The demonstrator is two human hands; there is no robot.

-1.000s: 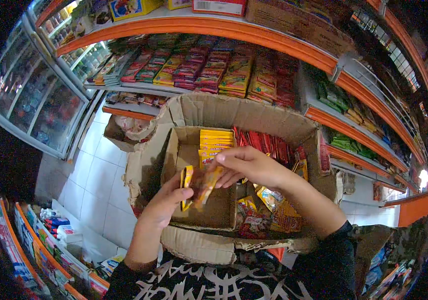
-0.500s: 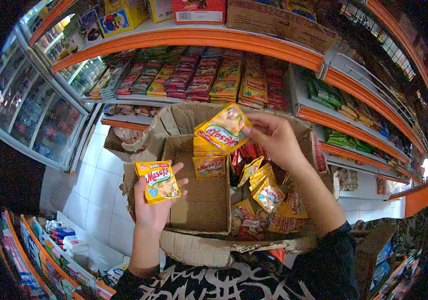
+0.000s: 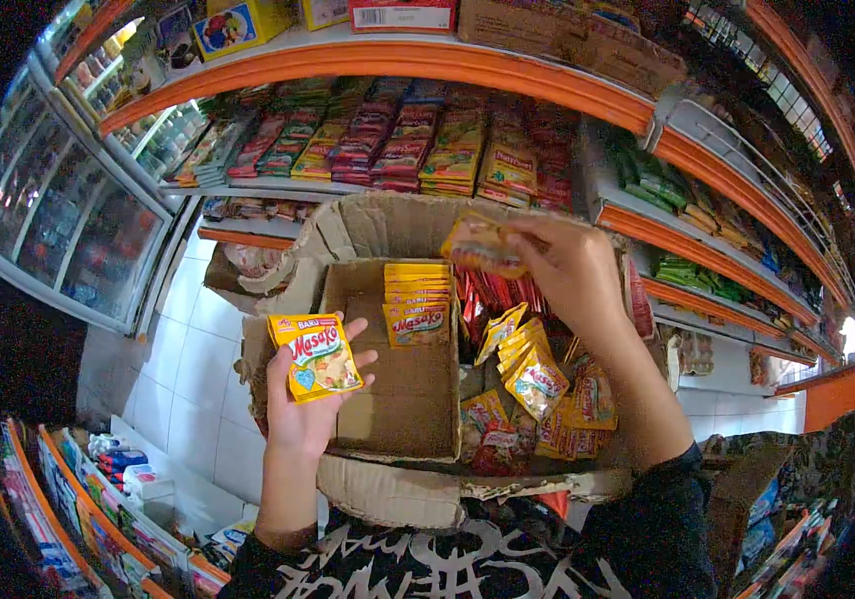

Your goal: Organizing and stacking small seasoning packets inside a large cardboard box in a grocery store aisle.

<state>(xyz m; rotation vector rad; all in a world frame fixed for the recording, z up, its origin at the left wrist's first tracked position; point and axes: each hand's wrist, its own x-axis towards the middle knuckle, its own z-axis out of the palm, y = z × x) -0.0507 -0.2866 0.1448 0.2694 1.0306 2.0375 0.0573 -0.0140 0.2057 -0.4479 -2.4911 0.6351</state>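
An orange-edged shelf rack spans the top, from ten to two o'clock. Below it sits an open cardboard box of sachets. The right hand pinches a blurred yellow sachet, long axis toward three o'clock. The left hand, at nine o'clock of the box, clamps an upright yellow packet.

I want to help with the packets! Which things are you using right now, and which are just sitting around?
In use:
left hand holding a yellow sachet
right hand lifting another sachet
cardboard box with sachets inside

Just sitting around:
stocked orange shelves
glass-door cooler
green packets on the right shelves
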